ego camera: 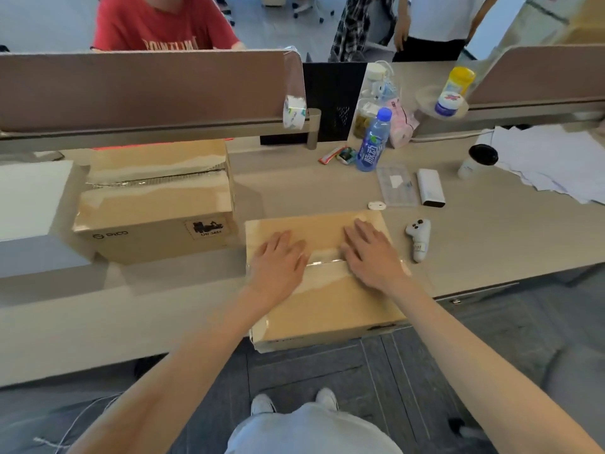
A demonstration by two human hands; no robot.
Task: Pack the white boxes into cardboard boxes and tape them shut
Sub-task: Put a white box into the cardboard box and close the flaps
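A closed cardboard box (330,303) sits at the desk's near edge, overhanging it slightly, with clear tape (324,258) across its top seam. My left hand (278,263) lies flat on the left part of the lid, fingers straight. My right hand (373,253) presses flat on the tape at the right. A second, larger cardboard box (154,204) stands to the left, its top flaps taped along the seam. A roll of clear tape (294,111) hangs at the end of the desk divider. A white box (29,198) lies at the far left.
To the right of the near box lie a white toy-like handle (419,239), a white power bank (430,188), a clear plastic case (397,186) and a blue bottle (373,142). Loose papers (553,158) cover the far right. People stand and sit beyond the divider (147,86).
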